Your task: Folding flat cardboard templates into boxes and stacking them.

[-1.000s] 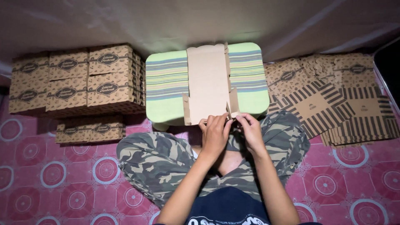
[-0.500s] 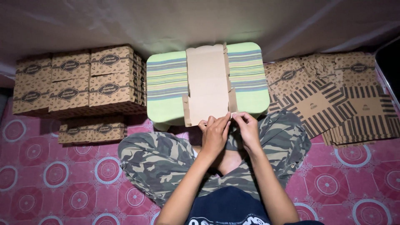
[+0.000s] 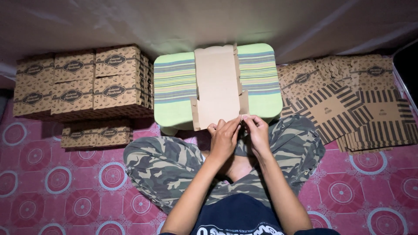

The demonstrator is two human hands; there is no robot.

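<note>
At the lower centre of the frame, crossed legs in camouflage trousers (image 3: pixel 161 167) are seen on a pink patterned floor (image 3: pixel 65 191). Just above them the left hand (image 3: pixel 224 141) and the right hand (image 3: pixel 257 134) are brought close together, and the fingertips of both are pinched on the near right corner of a flat cardboard box blank (image 3: pixel 217 89), so each grip is closed on its lower edge. The blank is laid lengthwise across a green striped cushion (image 3: pixel 174 87) in the upper centre, with small side flaps raised. Because the cushion is soft, the crease could be bent off its scored line and the flap torn or creased askew; the blank could also be slid sideways, as only one corner is held. Folded printed boxes (image 3: pixel 82 82) are stacked at upper left, and flat striped blanks (image 3: pixel 348 109) lie at upper right.
</note>
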